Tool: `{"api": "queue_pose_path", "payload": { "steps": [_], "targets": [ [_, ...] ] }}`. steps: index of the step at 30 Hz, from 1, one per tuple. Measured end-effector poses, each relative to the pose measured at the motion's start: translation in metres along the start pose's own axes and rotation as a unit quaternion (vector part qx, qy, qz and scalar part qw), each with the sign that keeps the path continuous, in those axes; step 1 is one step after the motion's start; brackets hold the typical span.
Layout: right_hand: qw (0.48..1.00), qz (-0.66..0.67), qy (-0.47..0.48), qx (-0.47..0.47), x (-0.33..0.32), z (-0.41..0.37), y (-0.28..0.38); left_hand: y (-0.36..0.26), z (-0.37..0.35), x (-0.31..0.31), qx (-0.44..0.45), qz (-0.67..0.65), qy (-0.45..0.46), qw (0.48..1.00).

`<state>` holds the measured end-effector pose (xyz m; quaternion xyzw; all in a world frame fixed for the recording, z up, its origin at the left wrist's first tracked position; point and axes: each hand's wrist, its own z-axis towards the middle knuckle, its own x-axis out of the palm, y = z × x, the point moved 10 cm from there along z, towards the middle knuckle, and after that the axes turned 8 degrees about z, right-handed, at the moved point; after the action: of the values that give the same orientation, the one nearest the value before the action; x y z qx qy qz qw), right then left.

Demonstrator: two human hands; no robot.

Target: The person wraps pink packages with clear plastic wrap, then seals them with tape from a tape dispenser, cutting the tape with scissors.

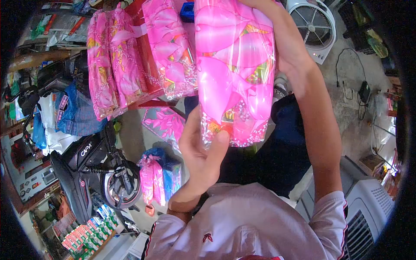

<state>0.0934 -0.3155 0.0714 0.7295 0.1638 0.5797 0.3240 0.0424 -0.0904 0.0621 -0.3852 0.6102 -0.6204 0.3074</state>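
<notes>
A gift package (236, 65) in clear film printed with pink flowers is held up in front of my chest, with small packets showing at its lower end. My left hand (201, 151) grips the near bottom edge, thumb on the front and the other fingers partly hidden behind it. My right hand (279, 39) wraps round the upper right side; most of its fingers are out of sight. Just left of it stands a similar pink package (167, 47) on a red surface. Two more pink-wrapped packages (100, 65) sit side by side at the far left.
A parked motorbike (82, 173) stands on the left, with blue plastic bags (78, 112) above it. Pink and blue bags (154, 177) rest on the floor beside its wheel. A white fan (311, 28) is at the upper right. A grey air cooler (364, 212) stands at the lower right.
</notes>
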Motion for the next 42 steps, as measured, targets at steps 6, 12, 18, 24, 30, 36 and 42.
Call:
{"api": "queue_pose_path", "payload": {
  "steps": [6, 12, 18, 24, 30, 36, 42],
  "targets": [
    [0.999, -0.012, -0.029, -0.028, -0.004, 0.000, 0.005, -0.004, -0.011, -0.012, 0.094, 0.079, -0.072, 0.990],
    [0.999, 0.001, -0.026, -0.031, -0.005, 0.001, 0.003, 0.017, -0.019, -0.018, -0.034, -0.007, -0.094, 0.995],
    [0.995, -0.039, -0.041, -0.083, -0.004, -0.004, 0.014, 0.024, -0.026, -0.010, -0.089, -0.095, -0.066, 0.989],
    [0.995, -0.065, -0.037, -0.064, -0.004, -0.002, 0.011, 0.021, -0.023, -0.004, -0.106, -0.032, -0.076, 0.991],
    [0.992, -0.073, -0.054, -0.086, 0.016, -0.018, 0.020, 0.020, -0.027, -0.002, -0.082, -0.071, -0.089, 0.990],
    [0.998, -0.042, -0.035, -0.036, -0.003, -0.002, 0.008, 0.015, -0.029, 0.002, -0.056, -0.048, -0.077, 0.994],
    [0.996, -0.052, -0.018, -0.068, -0.002, -0.003, 0.011, 0.014, -0.031, 0.009, -0.071, -0.103, -0.053, 0.991]
  ]
}}
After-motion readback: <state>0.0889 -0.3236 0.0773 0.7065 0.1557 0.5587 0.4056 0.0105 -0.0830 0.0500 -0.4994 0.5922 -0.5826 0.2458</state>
